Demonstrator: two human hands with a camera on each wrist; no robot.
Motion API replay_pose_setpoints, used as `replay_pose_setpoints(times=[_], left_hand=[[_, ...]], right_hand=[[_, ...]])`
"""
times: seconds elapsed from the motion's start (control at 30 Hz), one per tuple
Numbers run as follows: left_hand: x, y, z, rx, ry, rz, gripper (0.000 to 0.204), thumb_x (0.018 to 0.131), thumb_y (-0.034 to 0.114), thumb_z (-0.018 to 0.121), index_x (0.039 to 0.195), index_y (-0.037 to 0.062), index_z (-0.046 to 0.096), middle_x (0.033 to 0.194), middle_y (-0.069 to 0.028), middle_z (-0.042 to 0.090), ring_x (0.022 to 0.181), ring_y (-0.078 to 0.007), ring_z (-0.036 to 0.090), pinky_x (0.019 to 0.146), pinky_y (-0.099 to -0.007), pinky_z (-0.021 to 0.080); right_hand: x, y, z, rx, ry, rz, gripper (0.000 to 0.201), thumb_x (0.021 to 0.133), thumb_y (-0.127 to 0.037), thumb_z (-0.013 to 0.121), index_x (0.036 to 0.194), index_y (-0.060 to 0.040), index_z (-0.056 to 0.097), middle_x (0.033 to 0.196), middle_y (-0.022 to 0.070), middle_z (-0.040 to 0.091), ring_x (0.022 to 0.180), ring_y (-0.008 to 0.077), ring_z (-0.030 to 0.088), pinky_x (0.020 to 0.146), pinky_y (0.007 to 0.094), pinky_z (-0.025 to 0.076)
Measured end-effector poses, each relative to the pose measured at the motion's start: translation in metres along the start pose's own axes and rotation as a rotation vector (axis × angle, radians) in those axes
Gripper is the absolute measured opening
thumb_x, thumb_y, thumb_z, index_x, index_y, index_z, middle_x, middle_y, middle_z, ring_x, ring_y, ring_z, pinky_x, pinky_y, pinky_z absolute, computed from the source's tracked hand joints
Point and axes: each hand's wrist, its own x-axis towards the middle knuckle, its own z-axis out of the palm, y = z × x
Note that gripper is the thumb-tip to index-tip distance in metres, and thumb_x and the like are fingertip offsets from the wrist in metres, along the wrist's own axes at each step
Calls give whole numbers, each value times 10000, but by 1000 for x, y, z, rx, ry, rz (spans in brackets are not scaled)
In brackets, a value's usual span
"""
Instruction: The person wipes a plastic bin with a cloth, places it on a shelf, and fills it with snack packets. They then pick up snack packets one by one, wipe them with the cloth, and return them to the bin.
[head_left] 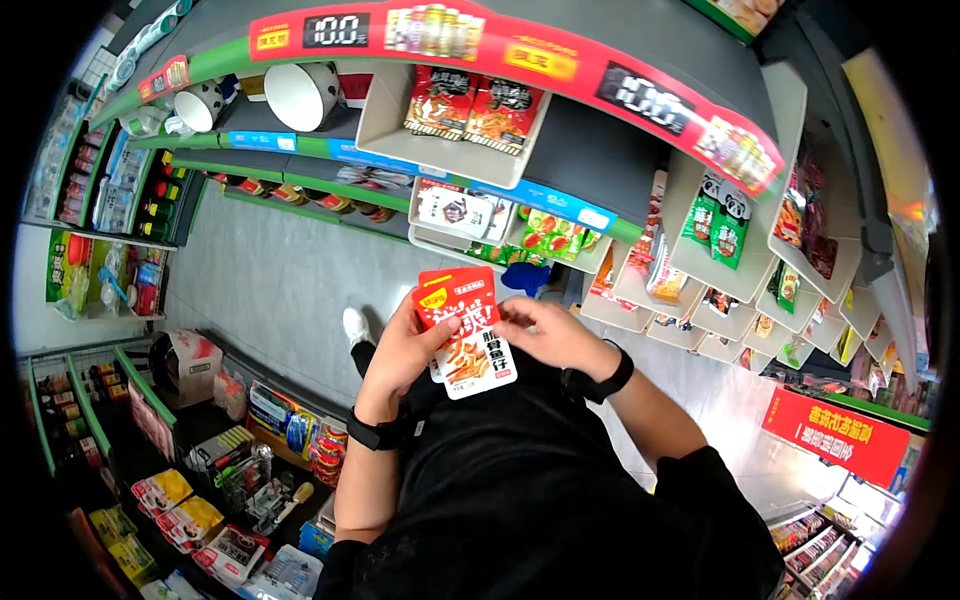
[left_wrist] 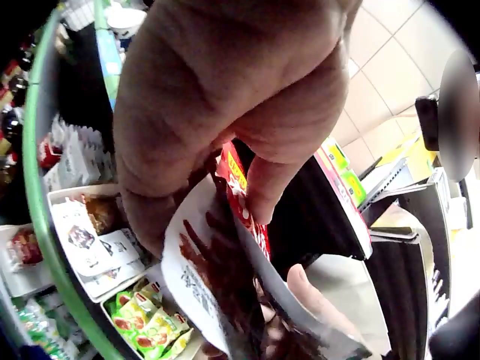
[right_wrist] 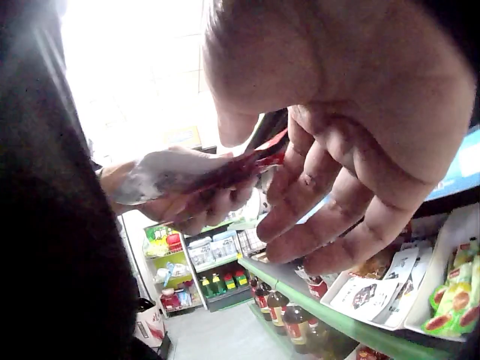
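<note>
Two red-and-white snack packets are in front of the body, one overlapping the other. The front packet (head_left: pixel 468 372) shows its printed face; the rear packet (head_left: pixel 430 277) peeks out at its upper left. My left hand (head_left: pixel 403 345) grips both by the left side, thumb across the front. In the left wrist view the packets (left_wrist: pixel 196 279) spread apart at their lower ends below the left hand (left_wrist: pixel 225 97). My right hand (head_left: pixel 548 332) pinches the front packet's right edge. The right wrist view shows the right hand's (right_wrist: pixel 352 142) thumb and index finger at that edge, other fingers loosely bent.
A store shelf (head_left: pixel 560 205) with bins of bagged snacks curves ahead and to the right. White bowls (head_left: pixel 300 97) stand on it at left. Lower left is another shelf with packaged goods (head_left: pixel 190 520). Grey floor (head_left: pixel 255 270) shows between them, with a white shoe (head_left: pixel 356 327).
</note>
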Motion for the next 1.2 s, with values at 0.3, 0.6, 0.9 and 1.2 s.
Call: replay_pose_setpoints(times=[0.3,0.6,0.9,1.2], left_hand=[[45,12,-145,145,-136,-34,387,881,27,627,1228,-13,462,1102,-78,629,987,-130,610,883,-301,496],[145,-36,-243,337,-324,-38,419,887,46,628,1258,1,439,1101,-63,616,980,-114,594,863,-293,499],[263,-225,-217,251,-636,-66,438,899,20,588,1302,4,418,1142,-53,593,1027,-109,569,902,-293,481],[311,-328,-222,316,-705,-102,443,905,107,629,1283,-4,426,1126,-52,586,1011,-99,556,893,-280,472]], right_hand=[[126,87,38,-291,392,134,210,889,-190,605,999,-11,601,915,124,669,756,222,657,684,329,508],[199,120,64,-802,835,-20,198,811,-175,640,955,-40,622,972,142,620,924,327,589,806,404,485],[184,154,64,-1055,818,-255,191,768,-145,675,924,-48,623,969,87,608,927,279,562,814,385,447],[185,208,77,-1199,872,-413,281,764,-142,682,1018,-37,620,1128,128,564,1094,322,514,937,457,402]])
